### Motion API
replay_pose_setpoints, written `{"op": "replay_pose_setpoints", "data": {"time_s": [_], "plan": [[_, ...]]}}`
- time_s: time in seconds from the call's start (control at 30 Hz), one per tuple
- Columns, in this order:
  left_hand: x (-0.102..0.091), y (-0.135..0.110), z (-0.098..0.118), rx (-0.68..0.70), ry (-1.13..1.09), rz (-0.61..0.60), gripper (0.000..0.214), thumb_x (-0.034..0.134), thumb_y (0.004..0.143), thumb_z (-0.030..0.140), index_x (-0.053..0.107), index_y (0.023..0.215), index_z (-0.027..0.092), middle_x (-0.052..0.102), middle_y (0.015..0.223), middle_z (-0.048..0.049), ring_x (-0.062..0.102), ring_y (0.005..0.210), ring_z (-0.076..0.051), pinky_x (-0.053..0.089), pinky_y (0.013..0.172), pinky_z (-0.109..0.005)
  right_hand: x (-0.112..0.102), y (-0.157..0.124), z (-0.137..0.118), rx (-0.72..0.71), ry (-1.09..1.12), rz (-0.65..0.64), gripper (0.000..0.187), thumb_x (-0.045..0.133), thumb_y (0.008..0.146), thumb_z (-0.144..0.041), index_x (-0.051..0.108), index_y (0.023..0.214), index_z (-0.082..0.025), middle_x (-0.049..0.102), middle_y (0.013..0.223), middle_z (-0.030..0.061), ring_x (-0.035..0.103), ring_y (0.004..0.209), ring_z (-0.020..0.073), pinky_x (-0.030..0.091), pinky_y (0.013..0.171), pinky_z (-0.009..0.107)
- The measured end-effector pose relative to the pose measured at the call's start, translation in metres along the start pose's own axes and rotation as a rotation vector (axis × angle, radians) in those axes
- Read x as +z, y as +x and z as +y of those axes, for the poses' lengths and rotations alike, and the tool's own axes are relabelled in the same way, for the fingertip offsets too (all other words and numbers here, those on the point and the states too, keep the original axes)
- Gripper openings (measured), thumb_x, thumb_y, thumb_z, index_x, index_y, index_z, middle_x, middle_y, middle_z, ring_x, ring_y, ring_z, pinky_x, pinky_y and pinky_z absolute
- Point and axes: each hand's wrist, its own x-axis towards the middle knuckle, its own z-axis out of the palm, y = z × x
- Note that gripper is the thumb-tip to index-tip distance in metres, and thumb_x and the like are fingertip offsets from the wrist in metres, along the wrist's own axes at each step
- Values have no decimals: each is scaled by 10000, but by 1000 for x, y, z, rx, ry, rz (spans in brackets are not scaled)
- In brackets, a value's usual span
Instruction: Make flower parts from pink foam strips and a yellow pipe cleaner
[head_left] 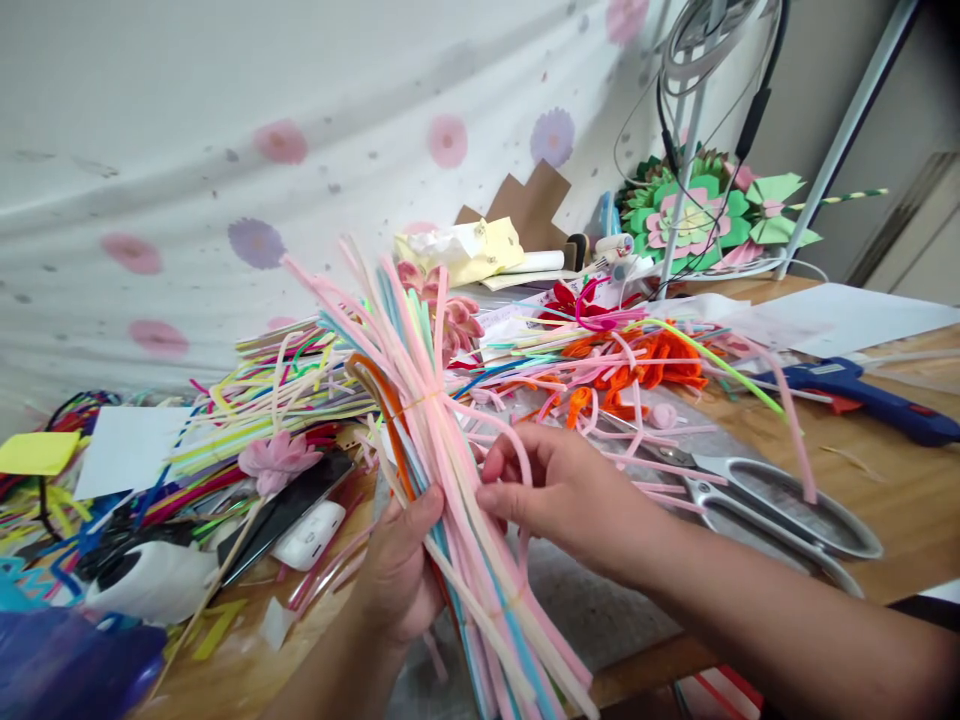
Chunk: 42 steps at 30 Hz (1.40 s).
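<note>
The left hand [405, 570] was clamped around a thick bundle of fuzzy stems [450, 480], mostly pink, cream and light blue, its thumb laid across the near side. The right hand [570, 490] had thumb and forefinger close together at the bundle's right edge, where a pink stem bowed out over the fingers; I cannot tell whether they pinched it. Two thin bands [511, 606] ringed the bundle, one above the grip and one below, and it stood tilted, its upper ends leaning left, its lower ends running past the hands.

Under the hands lay a grey mat [615, 620] on a wooden table [900, 490]. Just right of it were metal scissors [709, 492] and, farther off, a dark blue glue gun [862, 395]. Orange stems [652, 365] lay beyond the right hand. To the left, a pink flower [279, 462] rested near a white case [309, 535] with its lid down, beside a heap of coloured stems [225, 440]. Farther back, a yellow packet [495, 250] had white paper showing at its top. A green and pink paper flower [694, 225] stood behind a metal pole [686, 180], and a flower-printed curtain [337, 120] covered the wall.
</note>
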Motion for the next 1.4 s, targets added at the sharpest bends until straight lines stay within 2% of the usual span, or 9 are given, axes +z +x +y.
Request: {"op": "replay_pose_setpoints", "data": {"time_s": [0.27,0.53,0.6,0.7,0.83,0.97,1.07,1.2,1.4], "plan": [[2,2,-1,15,35,-30,421,754,605,277,653,1006,195,721,746,-45,685,735,-258,562,696,-339,-4,-2,3,-4,-203,-43,80,515,623,-90,515,603,-167,475,529,-53,442,504,81,328,468,181],[0,4,5,-100,14,-196,260,649,717,362,661,830,128,697,721,-82,668,597,-202,558,556,-286,-8,-1,-1,164,425,-132,74,537,715,-209,564,719,-140,558,580,-9,535,520,108,423,545,239],[-1,5,6,-113,21,-212,260,630,731,374,640,817,129,684,735,-88,661,617,-198,546,557,-280,-7,0,0,122,508,-149,123,543,767,-244,535,694,-145,516,557,-29,495,471,86,413,518,229],[-1,5,6,-99,78,-156,241,640,720,364,614,779,132,642,636,-63,630,573,-183,509,499,-254,-17,2,-8,26,560,2,189,557,799,-253,470,658,-164,408,525,-71,342,406,44,309,424,174],[4,6,4,25,154,-13,254,716,652,315,614,810,144,650,634,-39,609,526,-169,494,470,-255,-41,0,-29,-11,436,110,219,585,786,-251,445,636,-174,351,515,-75,201,397,34,137,371,171],[6,7,-2,172,112,102,331,736,653,305,621,936,178,699,787,-39,663,798,-217,524,744,-311,-36,-8,-24,156,276,-79,237,637,745,-345,482,691,-175,329,509,-88,174,384,30,91,349,173],[7,6,-3,164,41,68,383,677,724,308,581,1082,209,708,902,-52,648,912,-243,506,811,-358,-15,-10,-4,222,175,-186,225,607,750,-347,492,685,-166,324,506,-92,197,389,32,149,357,166],[10,3,1,107,-21,51,459,679,709,223,553,1150,203,706,947,-64,651,911,-268,510,800,-386,-1,-4,13,110,-81,-32,101,552,730,-170,511,639,-156,458,569,-51,400,520,72,332,508,183],[11,3,3,44,-23,3,386,662,703,188,594,1081,149,703,940,-101,653,893,-292,521,766,-402,2,1,15,109,-112,-2,126,579,662,-120,471,673,-183,459,579,-67,433,530,87,331,508,187]]}}
